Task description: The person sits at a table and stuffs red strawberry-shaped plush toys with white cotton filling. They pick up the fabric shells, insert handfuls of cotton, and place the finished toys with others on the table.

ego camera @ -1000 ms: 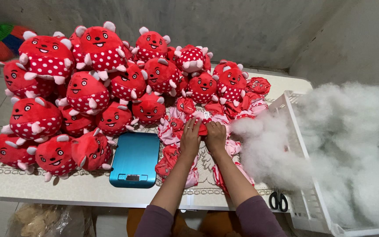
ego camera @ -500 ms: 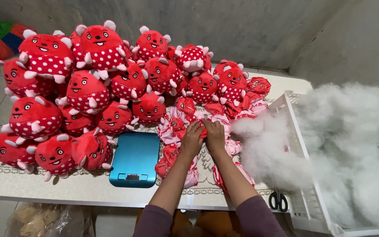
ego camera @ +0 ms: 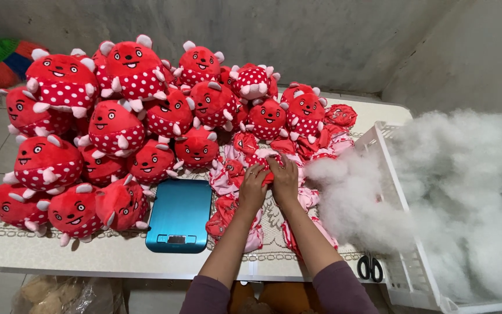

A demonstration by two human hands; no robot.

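The tabletop (ego camera: 117, 259) carries a large pile of stuffed red plush toys (ego camera: 117, 122); loose white stuffing (ego camera: 448, 192) overflows a white crate (ego camera: 402, 273). A blue scale (ego camera: 179, 215) lies left of the hands. Left hand (ego camera: 253, 187) and right hand (ego camera: 284, 179) have fingers closed on an unstuffed red toy skin (ego camera: 265, 160) atop the flat skins. Stuffing may likely snag and spill; scissors (ego camera: 370, 267) near the edge could fall.

White table (ego camera: 88, 256): plush toys (ego camera: 111, 125), blue scale (ego camera: 179, 215), scissors (ego camera: 370, 268)
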